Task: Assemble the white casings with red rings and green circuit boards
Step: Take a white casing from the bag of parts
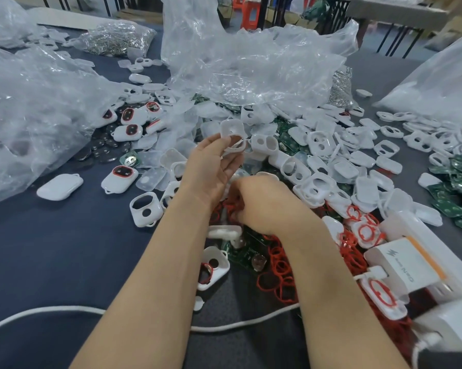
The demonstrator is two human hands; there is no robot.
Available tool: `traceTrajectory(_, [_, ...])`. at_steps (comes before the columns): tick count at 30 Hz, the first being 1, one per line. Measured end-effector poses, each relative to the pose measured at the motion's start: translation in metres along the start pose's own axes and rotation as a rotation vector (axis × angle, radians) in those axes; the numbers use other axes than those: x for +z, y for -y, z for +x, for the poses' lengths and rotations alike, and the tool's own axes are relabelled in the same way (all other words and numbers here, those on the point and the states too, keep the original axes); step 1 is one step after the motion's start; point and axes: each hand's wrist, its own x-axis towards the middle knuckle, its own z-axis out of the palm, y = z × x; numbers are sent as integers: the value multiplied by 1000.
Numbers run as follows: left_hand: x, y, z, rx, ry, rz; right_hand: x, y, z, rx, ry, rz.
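My left hand point(213, 166) is raised over the middle of the table and pinches a white casing point(233, 135) between thumb and fingers, its window side turned up. My right hand point(264, 206) lies lower, fingers curled down into a heap of red rings point(277, 265), pinching at one; what it holds is hidden under the fingers. Green circuit boards point(240, 251) lie under and beside the rings. Loose white casings point(315, 182) cover the table beyond both hands. Several casings fitted with red rings point(129, 129) lie at the left.
Large clear plastic bags point(251, 65) stand at the back, left and right. White charger boxes point(411, 265) sit at the right edge. A white cable point(51, 310) crosses the dark tabletop point(51, 249) near me. More green boards point(459, 187) lie at far right.
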Motion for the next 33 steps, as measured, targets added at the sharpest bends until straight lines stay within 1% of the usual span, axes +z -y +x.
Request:
traceTrajectory(1, [0,0,0,2,-5,1,1,0,1,30,-34,17])
traceTrajectory(3, [0,1,0,6,-11,4,1,-6,2,87,-96,152])
traceTrajectory(5, [1,1,-1,7,-11,17,-5,-15,2,120,-167,375])
traceTrajectory(7, [1,1,-1,11,-9,50,-10,-26,1,135,-291,642])
traceTrajectory(9, [1,1,-2,3,5,99,-12,-35,0,162,-406,856])
traceTrajectory(10, [1,2,-3,-3,14,133,-12,-37,1,182,-435,932])
traceTrajectory(12, [3,3,-5,-10,34,208,-10,-36,3,216,-463,997])
traceTrajectory(17, [6,4,-8,26,15,287,-4,-36,10,254,-475,919])
traceTrajectory(21, [9,5,-11,128,-21,409,0,-38,10,217,-532,661])
traceTrajectory(23, [11,6,-13,192,5,507,1,-36,10,184,-577,566])
traceTrajectory(26, [15,6,-18,254,88,585,3,-32,12,167,-601,508])
traceTrajectory(29, [16,8,-21,281,142,642,5,-33,11,149,-641,515])
traceTrajectory(31, [17,11,-21,319,134,712,6,-34,12,138,-646,486])
traceTrajectory(33, [16,13,-19,339,76,732,6,-33,12,125,-606,452])
